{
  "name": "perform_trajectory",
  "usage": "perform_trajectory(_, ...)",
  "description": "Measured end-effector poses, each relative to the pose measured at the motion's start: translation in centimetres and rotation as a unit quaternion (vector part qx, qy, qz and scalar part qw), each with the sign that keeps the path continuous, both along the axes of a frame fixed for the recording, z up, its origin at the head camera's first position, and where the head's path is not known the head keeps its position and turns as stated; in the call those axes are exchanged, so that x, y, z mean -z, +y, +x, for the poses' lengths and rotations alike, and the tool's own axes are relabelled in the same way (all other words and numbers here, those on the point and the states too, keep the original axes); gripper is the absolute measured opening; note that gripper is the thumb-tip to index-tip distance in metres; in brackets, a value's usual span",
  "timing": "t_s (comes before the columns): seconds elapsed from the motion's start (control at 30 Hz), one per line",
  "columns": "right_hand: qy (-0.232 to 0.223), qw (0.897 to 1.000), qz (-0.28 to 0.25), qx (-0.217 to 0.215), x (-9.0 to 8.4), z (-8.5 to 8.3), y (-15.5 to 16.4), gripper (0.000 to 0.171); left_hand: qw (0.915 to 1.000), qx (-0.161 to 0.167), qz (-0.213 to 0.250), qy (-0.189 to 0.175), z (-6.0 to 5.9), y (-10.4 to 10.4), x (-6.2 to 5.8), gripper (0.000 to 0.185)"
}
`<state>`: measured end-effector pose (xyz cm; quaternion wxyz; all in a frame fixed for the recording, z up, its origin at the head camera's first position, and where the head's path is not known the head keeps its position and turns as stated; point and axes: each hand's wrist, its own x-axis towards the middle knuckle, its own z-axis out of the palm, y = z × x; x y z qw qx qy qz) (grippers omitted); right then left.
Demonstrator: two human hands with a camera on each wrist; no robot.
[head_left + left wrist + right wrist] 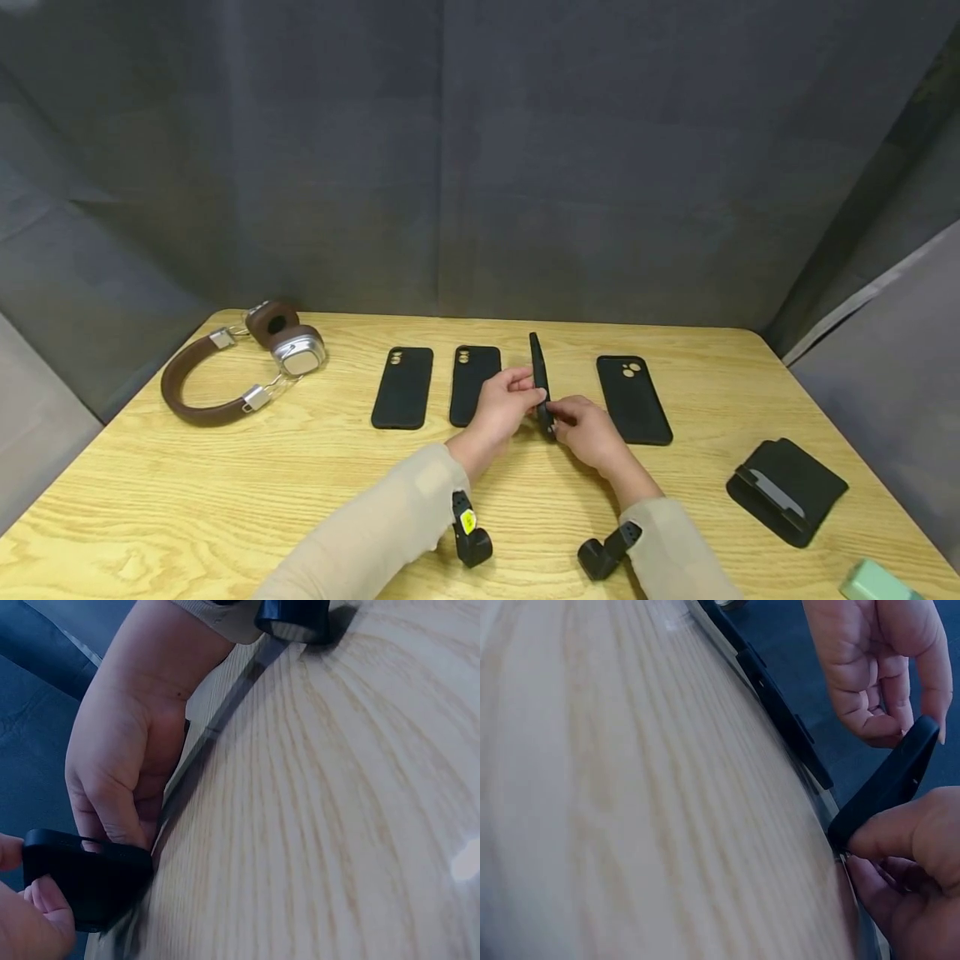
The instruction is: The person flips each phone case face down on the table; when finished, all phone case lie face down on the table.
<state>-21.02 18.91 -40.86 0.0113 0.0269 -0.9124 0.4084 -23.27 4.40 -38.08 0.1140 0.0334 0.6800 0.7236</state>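
Fingers point(525, 385) of both hands pinching upright phone case point(540, 379), wooden table point(225, 500)

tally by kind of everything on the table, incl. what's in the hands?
Black phone cases: 4; three lying flat, one held on edge by the left hand and right hand
Headphones: 1
Black pouch: 1
Green object at the corner, cut off by the frame: 1
Total: 7

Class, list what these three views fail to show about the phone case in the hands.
- Phone case: head view shows it edge-on, so its faces are hidden.
- Its near end: covered by the right hand.
- Left hand fingers: contact side hidden behind the case.
- Wrist views: case cut off by frame edges.
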Motion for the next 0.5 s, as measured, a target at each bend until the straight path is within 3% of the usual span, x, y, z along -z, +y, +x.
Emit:
perform_trajectory(0.33, -0.022, 1.0, -0.004, 0.01, -0.22, -0.33, -0.37, 0.027, 0.9998, 0.009, 0.015, 0.0, -0.34, 0.33, -0.06, 0.042)
perform_trajectory(0.5, -0.057, 0.997, -0.041, 0.032, -0.4, -0.77, -0.47, 0.029, 0.9991, 0.023, 0.032, -0.018, -0.37, 0.81, 0.22, 0.04)
